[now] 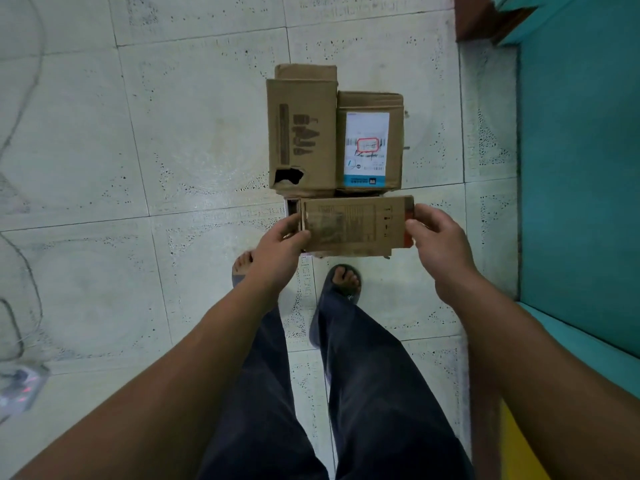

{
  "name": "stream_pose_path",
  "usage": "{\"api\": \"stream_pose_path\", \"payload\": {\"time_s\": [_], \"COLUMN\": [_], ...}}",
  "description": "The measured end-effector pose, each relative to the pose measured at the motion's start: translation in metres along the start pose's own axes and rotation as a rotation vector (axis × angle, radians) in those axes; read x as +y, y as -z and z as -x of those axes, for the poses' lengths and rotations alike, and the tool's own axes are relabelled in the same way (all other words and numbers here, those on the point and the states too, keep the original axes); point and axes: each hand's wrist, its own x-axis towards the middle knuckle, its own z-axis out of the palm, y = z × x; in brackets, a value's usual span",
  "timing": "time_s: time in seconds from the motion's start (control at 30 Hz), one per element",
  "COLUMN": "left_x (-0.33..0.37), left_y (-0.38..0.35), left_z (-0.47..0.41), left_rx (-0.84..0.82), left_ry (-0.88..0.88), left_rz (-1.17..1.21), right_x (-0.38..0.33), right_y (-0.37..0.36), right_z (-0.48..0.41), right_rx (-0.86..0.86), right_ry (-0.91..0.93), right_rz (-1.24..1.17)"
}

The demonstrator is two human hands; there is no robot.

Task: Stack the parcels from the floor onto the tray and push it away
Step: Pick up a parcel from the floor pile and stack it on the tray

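So, looking straight down here: both hands are on one flat box (353,225). The left hand (284,239) pinches its left end, thumb on top and fingers tucked underneath, and the right hand (437,237) grips the right end, fingers curled round the edge. The box is held level with its long side running left to right, just ahead of the toes.

Right behind it are two more boxes, side by side and touching. The left one (302,133) is taller in the picture, with dark bottle shapes printed on it and a ragged hole (289,175) torn near its front corner. The right one (370,102) has a white label (366,148) with a barcode, a red outline in the middle and a blue strip along the near end. In this view the held box overlaps their front edge, so I can't tell if it's touching them.

A pale corner (286,206) pokes out low down next to the left hand; no idea what it belongs to.

All this is on a pale tiled floor (173,133). Both feet (343,280) are in sandals, with dark trousers (363,375) above. There's a teal wall (575,168) along the right and a blurry grey gadget (20,386) at the lower left.
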Motion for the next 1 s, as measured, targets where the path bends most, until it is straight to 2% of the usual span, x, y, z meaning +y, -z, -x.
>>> {"api": "stream_pose_path", "payload": {"time_s": [0.2, 0.5, 0.77, 1.0], "left_x": [-0.02, -0.049, -0.087, -0.14], "left_y": [0.003, 0.009, 0.022, 0.031], "left_z": [0.014, 0.045, 0.089, 0.134], "left_rx": [0.069, 0.065, -0.007, -0.033], "left_ry": [0.008, 0.021, -0.091, -0.095], "left_rz": [0.074, 0.077, 0.067, 0.031], "right_x": [0.009, 0.024, 0.067, 0.119], "right_y": [0.01, 0.011, 0.003, -0.011], "right_z": [0.004, 0.025, 0.095, 0.161], "right_rx": [-0.007, 0.034, 0.059, 0.034], "right_ry": [0.011, 0.018, 0.061, 0.059], "right_rz": [0.044, 0.027, -0.032, -0.037]}}
